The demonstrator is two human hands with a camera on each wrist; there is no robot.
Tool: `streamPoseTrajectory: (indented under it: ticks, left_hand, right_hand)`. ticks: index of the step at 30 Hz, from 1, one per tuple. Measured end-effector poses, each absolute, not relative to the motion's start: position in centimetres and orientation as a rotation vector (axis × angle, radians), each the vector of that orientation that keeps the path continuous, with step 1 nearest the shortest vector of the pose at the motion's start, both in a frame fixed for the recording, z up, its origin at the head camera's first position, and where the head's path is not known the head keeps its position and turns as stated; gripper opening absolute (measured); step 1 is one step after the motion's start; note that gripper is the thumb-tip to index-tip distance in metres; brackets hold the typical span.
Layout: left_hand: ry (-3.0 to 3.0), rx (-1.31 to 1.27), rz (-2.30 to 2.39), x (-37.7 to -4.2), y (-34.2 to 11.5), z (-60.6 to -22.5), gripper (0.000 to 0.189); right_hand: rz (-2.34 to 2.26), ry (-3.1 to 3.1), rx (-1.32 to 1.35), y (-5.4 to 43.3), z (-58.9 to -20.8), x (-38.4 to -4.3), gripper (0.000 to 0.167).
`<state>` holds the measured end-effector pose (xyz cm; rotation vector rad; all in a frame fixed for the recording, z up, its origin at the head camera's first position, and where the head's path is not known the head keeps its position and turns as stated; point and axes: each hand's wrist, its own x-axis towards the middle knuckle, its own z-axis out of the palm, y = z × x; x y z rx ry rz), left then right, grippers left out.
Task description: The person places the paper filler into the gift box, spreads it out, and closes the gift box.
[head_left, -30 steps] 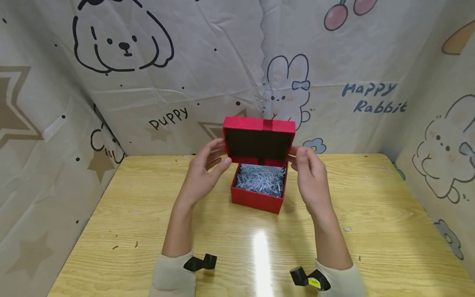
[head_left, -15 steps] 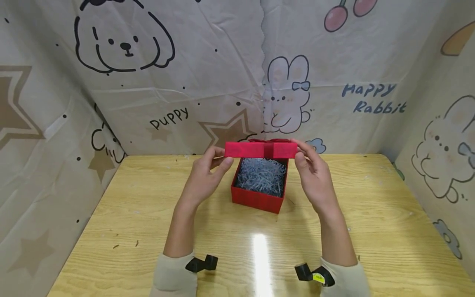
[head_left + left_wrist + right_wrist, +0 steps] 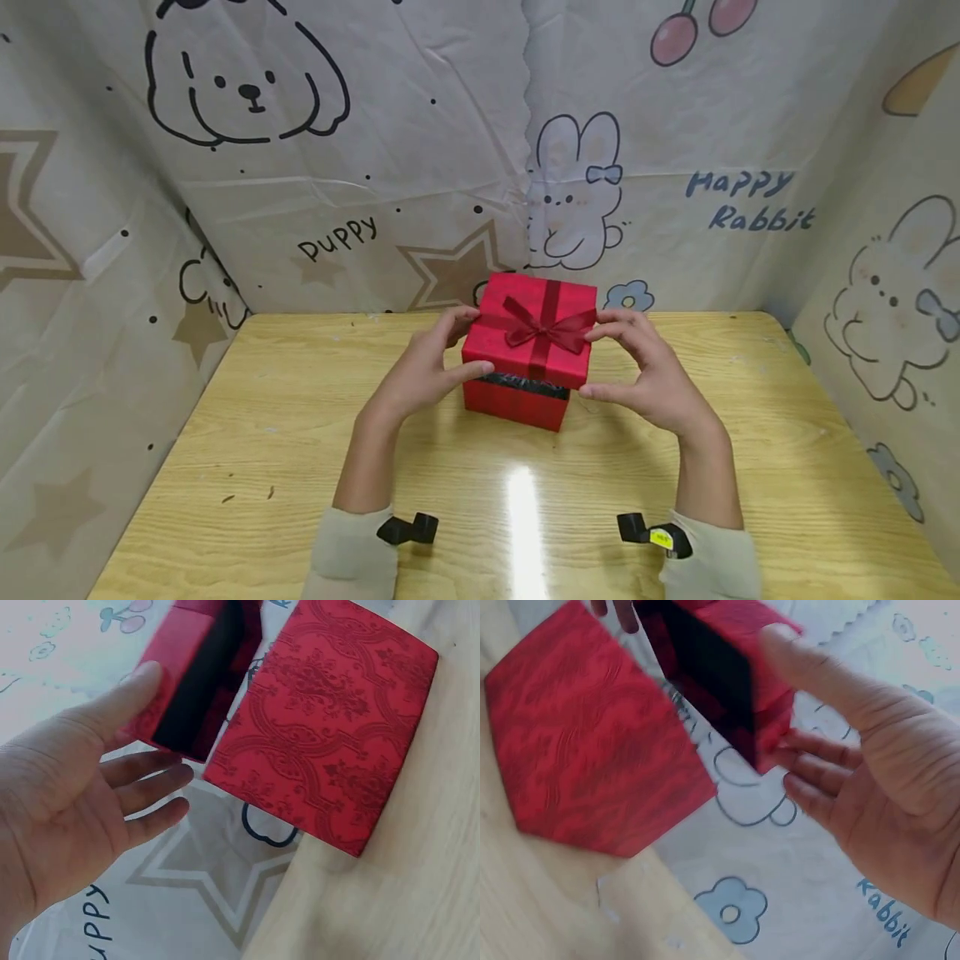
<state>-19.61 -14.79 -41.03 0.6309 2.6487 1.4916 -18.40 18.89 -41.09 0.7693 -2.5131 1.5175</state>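
A red lid (image 3: 517, 360) with a dark red ribbon bow (image 3: 542, 332) hangs just above a red box (image 3: 516, 406). My left hand (image 3: 416, 375) holds the lid's left side, thumb at the front corner. On the opposite side, my right hand (image 3: 660, 383) grips the lid with its thumb near the front right corner. Both wrist views show the lid's dark inside and a gap between it and the patterned box wall (image 3: 330, 712). Through the front gap a little of the box's dark interior shows; most of its filling is hidden under the lid.
The box stands on a light wooden table (image 3: 315, 433), towards its back edge. A cream cloth (image 3: 420, 150) with cartoon drawings hangs behind and at both sides. Small scraps (image 3: 228, 499) lie on the table's left part.
The lid has come down and levelled over the box, covering the pale shredded paper filling that showed before. Its top and bow now face the head camera. Both hands moved with it.
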Motion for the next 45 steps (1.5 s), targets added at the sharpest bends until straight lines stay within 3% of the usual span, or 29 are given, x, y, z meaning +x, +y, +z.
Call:
streamPoseTrajectory:
  ticks: [12, 18, 33, 41, 45]
  left_hand:
    - [2.599, 0.595, 1.407, -19.9, -15.4, -42.5, 0.073]
    - [2.594, 0.559, 1.394, -20.0, -15.3, -42.8, 0.074]
    - [2.555, 0.525, 1.371, -20.2, -15.2, -43.5, 0.071]
    - [2.562, 0.468, 1.337, -20.1, -15.0, -43.3, 0.073]
    - [2.609, 0.419, 1.264, -19.8, -14.6, -42.9, 0.075]
  right_hand:
    - [1.352, -2.729, 0.737, 18.9, -42.4, -18.8, 0.058]
    - [1.367, -2.758, 0.733, 18.8, -42.4, -18.8, 0.052]
    - [1.405, -2.864, 0.684, 18.3, -42.8, -19.1, 0.055]
    - [1.466, -2.843, 0.708, 18.3, -43.3, -19.2, 0.041]
    - [1.516, -2.808, 0.71, 18.0, -43.7, -19.4, 0.046]
